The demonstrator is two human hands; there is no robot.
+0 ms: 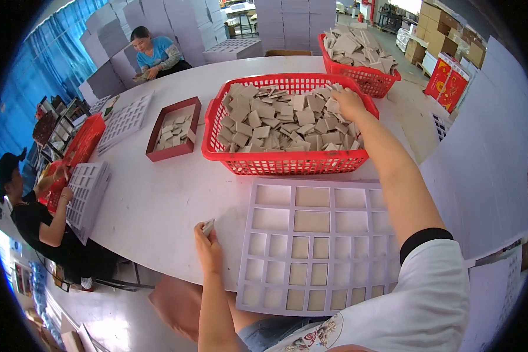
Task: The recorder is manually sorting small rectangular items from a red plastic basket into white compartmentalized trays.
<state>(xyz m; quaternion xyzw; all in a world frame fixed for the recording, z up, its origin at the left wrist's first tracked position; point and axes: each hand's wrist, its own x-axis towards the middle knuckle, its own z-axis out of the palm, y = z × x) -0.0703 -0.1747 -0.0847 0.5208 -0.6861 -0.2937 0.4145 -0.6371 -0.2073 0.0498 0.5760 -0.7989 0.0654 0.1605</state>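
Observation:
My left hand [209, 251] is raised over the table's near edge, closed around a few small flat grey tiles [209, 224]. My right hand [349, 104] reaches far forward into the right end of a red plastic basket [287, 163] heaped with square and oblong grey tiles [276, 120]. Its fingers bend around a tile there, the tips partly hidden in the heap. In front of me lies a pale lilac tray [328, 233] divided into rectangular compartments. Several compartments in its middle columns and near row hold beige-grey pieces; others look bare lilac. My right arm covers part of its right side.
A dark red box [176, 154] with loose tiles stands left of the basket. Behind it on the right is another full red basket [364, 79]. Two people [158, 56] work across and left, near more lilac trays [88, 190]. A lilac panel [487, 152] rises on my right.

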